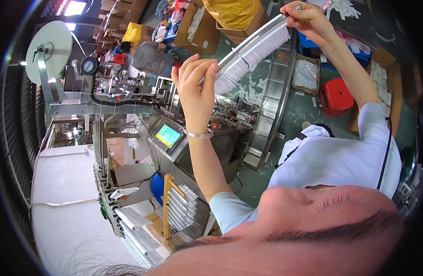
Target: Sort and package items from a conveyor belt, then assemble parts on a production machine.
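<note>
A long metal rod (262, 34) is held up in front of me, slanting from lower left to upper right. A dense row of thin white strips (250, 60) hangs along its lower side. My left hand (195, 80), with a bangle at its wrist, grips the lower end between thumb and bent fingers. At the upper end, my right hand (308, 20) pinches the rod, and its tip sticks out past the fingers. Similar white rows fill a wooden rack (167, 202) at the lower left. I cannot make out what the strips are.
A steel machine with a lit screen (167, 136) stands below my left hand. Beyond the rod runs a metal conveyor (272, 103). A red stool (336, 96), a wicker basket (306, 73) and cardboard boxes (195, 34) are around. Another person (150, 57) works farther off.
</note>
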